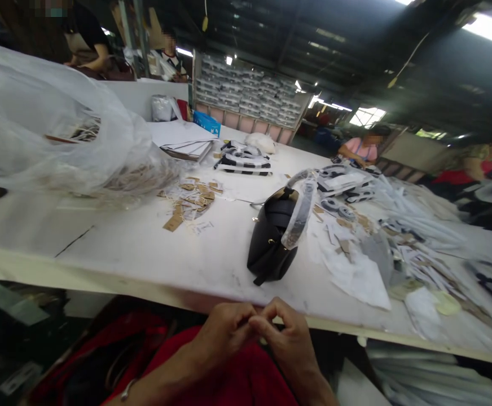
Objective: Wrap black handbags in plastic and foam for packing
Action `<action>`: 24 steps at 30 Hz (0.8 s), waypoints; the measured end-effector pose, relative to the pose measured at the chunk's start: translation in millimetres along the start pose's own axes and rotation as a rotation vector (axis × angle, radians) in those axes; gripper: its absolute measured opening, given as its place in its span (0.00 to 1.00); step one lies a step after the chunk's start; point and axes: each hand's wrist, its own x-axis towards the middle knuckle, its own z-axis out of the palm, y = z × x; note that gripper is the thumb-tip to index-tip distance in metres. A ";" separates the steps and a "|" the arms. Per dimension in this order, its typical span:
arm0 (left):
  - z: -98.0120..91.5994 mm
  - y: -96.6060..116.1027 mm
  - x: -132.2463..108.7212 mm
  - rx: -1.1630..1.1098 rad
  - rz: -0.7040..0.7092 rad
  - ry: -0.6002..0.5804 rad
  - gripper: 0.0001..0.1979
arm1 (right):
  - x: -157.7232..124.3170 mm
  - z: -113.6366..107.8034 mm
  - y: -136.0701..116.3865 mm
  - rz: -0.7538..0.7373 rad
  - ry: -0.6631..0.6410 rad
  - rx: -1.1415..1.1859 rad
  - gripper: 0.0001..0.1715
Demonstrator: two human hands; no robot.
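Note:
My left hand (231, 326) and my right hand (289, 337) meet in front of the table's near edge, above my red clothing. Both have fingers curled, and their fingertips come together; whatever may be pinched between them is too small or hidden to name. Just beyond them on the table stands a black handbag (273, 239), apart from both hands. Its arched handle (303, 211) is wrapped in clear plastic, and small gold-coloured fittings show on its side.
Brown tags with strings (190, 203) lie left of the bag. A big clear plastic bag (114, 129) bulges at the left. Wrapped straps (244, 158) lie farther back. Paper and plastic scraps (356, 265) cover the right side. A person in pink (362, 148) works across the table.

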 end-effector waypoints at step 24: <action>-34.9 -32.8 -8.0 0.084 -0.117 0.324 0.09 | 33.3 -2.2 -16.1 0.315 0.093 0.459 0.21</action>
